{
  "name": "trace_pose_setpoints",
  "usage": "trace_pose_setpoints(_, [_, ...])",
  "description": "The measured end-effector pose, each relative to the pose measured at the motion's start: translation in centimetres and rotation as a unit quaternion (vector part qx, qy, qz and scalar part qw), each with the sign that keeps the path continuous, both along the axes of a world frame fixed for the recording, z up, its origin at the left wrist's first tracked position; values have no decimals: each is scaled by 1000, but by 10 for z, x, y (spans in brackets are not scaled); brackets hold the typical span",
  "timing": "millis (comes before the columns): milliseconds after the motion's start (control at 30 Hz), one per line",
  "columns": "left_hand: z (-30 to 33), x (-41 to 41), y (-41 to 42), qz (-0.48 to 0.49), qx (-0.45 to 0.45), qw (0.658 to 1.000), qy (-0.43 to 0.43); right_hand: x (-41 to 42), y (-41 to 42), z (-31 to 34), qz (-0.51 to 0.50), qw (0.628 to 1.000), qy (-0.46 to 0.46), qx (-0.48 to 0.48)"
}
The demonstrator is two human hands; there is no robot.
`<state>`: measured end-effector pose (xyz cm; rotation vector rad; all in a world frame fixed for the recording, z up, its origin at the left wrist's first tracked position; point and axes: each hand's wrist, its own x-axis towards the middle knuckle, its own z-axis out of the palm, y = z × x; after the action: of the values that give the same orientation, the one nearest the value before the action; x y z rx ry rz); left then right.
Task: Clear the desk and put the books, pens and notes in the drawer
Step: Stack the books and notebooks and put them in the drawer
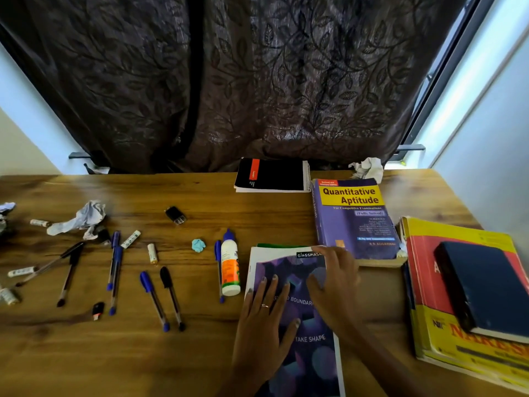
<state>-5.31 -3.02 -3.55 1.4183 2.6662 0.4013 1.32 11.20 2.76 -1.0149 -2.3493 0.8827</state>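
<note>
A purple Classmate notebook (310,353) lies on the wooden desk (200,202) near the front edge. My left hand (264,325) rests flat on its cover with straight fingers. My right hand (335,285) lies over its upper right part, fingers reaching its top edge. Beyond it sit a purple Quantitative Aptitude book (353,222) and a black spiral notebook (272,174). At the right a dark blue diary (483,282) lies on a stack of yellow and red books (458,333). Several pens (154,300) are scattered on the left half.
A glue bottle (230,265) lies left of the notebook. Crumpled papers (78,220) (369,167), a blue paper ball (198,245), small batteries (152,253) and a black USB stick (175,215) lie about. A dark curtain (229,81) hangs behind the desk.
</note>
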Motion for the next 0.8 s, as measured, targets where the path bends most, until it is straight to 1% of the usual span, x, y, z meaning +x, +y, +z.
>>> trace_pose_setpoints(67, [-1,-3,3,2,-3,1000,-4,-18,17,3,42,998,6,44])
trace_pose_setpoints(133, [1,-6,9,14,-15,1000,-9,-41,39,4,80,994,-13,72])
trace_pose_setpoints(233, [3,-11,19,24,-28,999,-23,-82,76,9,123,988,-67,68])
trace_pose_setpoints(367, [-5,-19,26,7,-52,998,-31,-147,141,15,89,986,-129,63])
trace_pose_setpoints(500, [-17,-27,31,1,-23,1000,4,-203,206,8,53,976,-213,1])
trace_pose_setpoints(567, [-18,-27,31,-1,-16,1000,14,-223,227,-1,41,970,-238,-24])
trace_pose_setpoints(700, [-20,-23,29,0,-25,999,24,-257,242,-22,5,960,-279,-30])
trace_pose_setpoints(800, [-19,-21,27,3,-44,999,20,-271,239,-21,-35,947,-311,-76])
